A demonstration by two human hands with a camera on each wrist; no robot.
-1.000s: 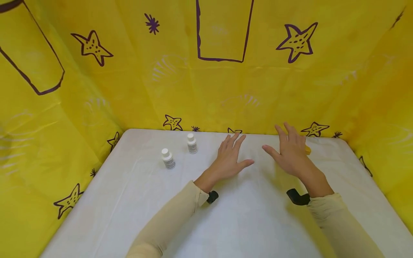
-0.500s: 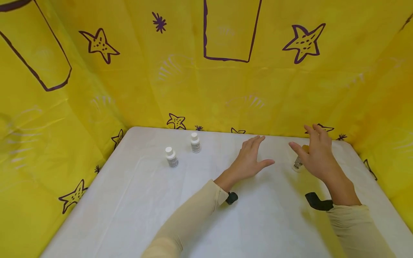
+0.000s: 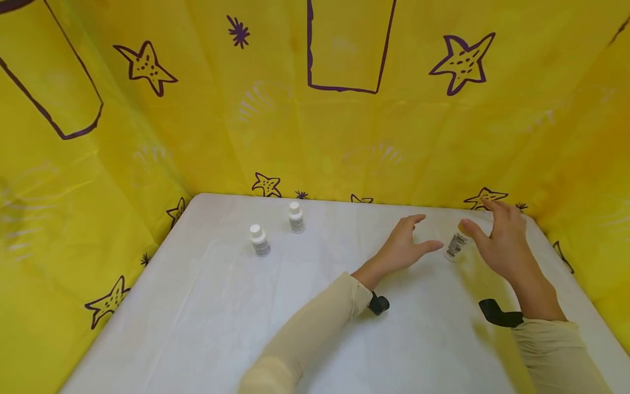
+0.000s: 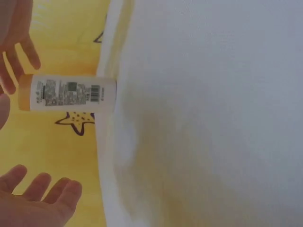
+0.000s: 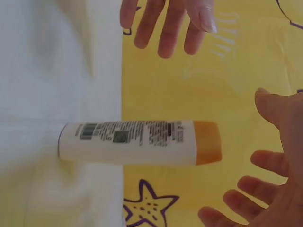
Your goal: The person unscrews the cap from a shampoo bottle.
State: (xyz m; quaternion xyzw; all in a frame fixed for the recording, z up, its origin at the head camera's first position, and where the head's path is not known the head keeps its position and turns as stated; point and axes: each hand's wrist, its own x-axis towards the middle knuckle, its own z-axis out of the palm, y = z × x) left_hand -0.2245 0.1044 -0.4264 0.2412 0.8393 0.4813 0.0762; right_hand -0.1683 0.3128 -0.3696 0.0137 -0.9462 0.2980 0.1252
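A white bottle with an orange cap (image 3: 456, 246) and a printed label with a barcode stands upright at the right of the white table. My left hand (image 3: 400, 249) is on its left side, thumb extended towards it and fingers slightly bent. On the other side, my right hand (image 3: 503, 246) is held up with thumb and fingers spread; in the head view its thumb overlaps the cap's edge. Both wrist views show gaps between the bottle (image 5: 132, 143) and the fingers. In the left wrist view, the bottle (image 4: 71, 93) lies between both hands. Neither hand holds anything.
Two small white bottles stand at the left back of the table, one nearer (image 3: 260, 241) and one farther (image 3: 296, 218). A yellow curtain (image 3: 339, 137) with purple starfish drawings encloses the table's (image 3: 206, 306) back and sides. Dark wrist mounts (image 3: 499, 314) stick out at both sleeves.
Both hands have moved to the right across the table. The orange-capped bottle, at first mostly hidden behind the right hand, now shows between the hands. The two small bottles stay standing.
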